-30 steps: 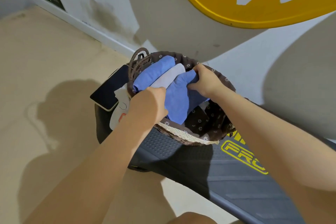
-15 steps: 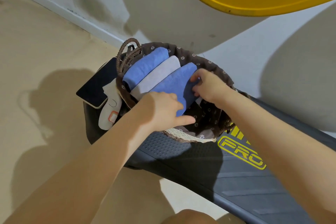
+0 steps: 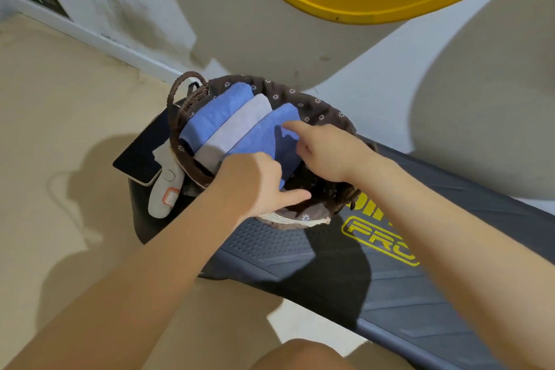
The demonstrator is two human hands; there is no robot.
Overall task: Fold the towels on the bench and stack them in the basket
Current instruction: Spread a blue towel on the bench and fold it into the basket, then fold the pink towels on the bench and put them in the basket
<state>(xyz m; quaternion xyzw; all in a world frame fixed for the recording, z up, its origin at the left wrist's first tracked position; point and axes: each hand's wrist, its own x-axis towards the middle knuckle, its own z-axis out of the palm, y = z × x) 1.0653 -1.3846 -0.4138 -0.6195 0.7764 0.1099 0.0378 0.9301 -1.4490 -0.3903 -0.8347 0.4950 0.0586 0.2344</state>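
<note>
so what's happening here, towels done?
A person is settling folded towels into the wicker basket at the end of the dark bench. Three sit side by side: blue towel, grey towel, and a second blue towel. The left hand and right hand rest with loose fingers on that last one. A tablet lies beside the basket.

On the bench point(image 3: 420, 288), both hands, left hand point(image 3: 255, 183) and right hand point(image 3: 324, 150), rest on the nearest blue towel point(image 3: 264, 138) of three folded side by side in the wicker basket point(image 3: 300, 221).
</note>
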